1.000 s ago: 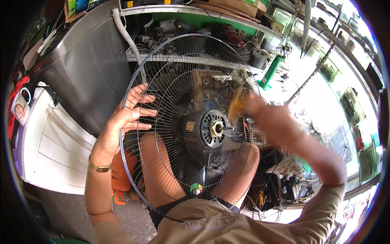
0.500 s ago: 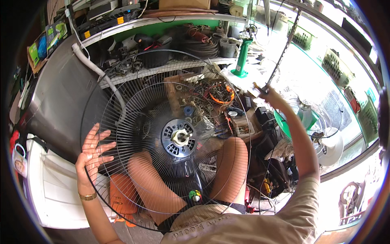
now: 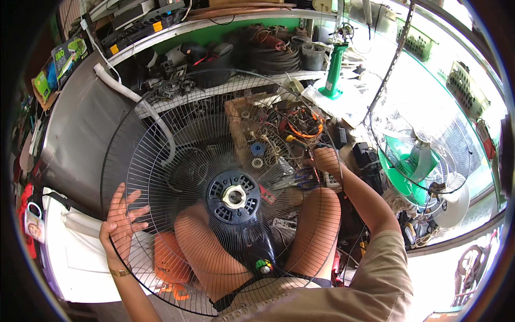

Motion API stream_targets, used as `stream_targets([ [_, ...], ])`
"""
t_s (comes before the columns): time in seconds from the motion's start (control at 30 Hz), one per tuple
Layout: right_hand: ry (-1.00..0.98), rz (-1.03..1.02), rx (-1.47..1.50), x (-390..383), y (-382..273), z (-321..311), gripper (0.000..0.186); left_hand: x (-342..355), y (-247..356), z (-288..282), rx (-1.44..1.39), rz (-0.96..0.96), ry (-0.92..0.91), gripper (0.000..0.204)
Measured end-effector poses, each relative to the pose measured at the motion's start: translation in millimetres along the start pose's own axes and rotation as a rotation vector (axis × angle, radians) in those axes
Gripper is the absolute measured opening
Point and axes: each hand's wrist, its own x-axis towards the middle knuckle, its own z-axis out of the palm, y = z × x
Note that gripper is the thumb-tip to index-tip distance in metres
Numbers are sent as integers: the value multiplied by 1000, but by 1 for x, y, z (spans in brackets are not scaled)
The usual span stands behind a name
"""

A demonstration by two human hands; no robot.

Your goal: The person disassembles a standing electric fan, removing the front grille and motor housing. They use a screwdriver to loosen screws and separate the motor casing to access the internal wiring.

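A large round black wire fan guard (image 3: 153, 268) stands tilted before me around a black motor hub with a pale plastic nut (image 3: 234, 197). The fan's dark body (image 3: 257, 236) sits between my knees. At the guard's left rim, my left hand (image 3: 124, 222) lies against the wires with its fingers spread apart. My right hand (image 3: 325, 160) is beyond the guard's right side, over the cluttered bench. Its fingers are curled around a tool with a yellow-ended handle (image 3: 290, 138); the rest of that tool is hidden.
Small parts and an orange-rimmed basket (image 3: 316, 129) crowd the bench ahead. A green stand (image 3: 335, 72) rises behind them. Another fan with green blades (image 3: 407, 161) is at right. A bent white pipe (image 3: 134, 99) leans at left, beside a metal sheet (image 3: 75, 134).
My right hand has come down and left, from near the green stand to the bench beside the guard, with the tool in it. My left hand stays at the guard's rim.
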Motion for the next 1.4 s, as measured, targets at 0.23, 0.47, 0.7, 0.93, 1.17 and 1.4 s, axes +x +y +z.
stream_targets([
  [0.23, 133, 70, -106, -30, 11, 25, 52, 8, -1, 7, -10, 1, -26, 96],
  [0.47, 16, 409, 1480, -39, 62, -39, 36, 6, 3, 7, -20, 31, -95, 87],
  [0.7, 260, -50, 1878, -100, 33, -184, 83, 7, 2, 9, 6, 42, -89, 77],
  [0.93, 145, -306, 397, -140, -130, -314, 22, 4, 23, 31, 82, 21, -102, 70],
  [1.17, 234, -460, -112, -140, -201, -366, 26, 1, 26, 44, 135, 17, -89, 71],
  [1.4, -9, -641, -521, -160, -201, -334, 28, 1, 24, 49, 161, 8, -104, 73],
])
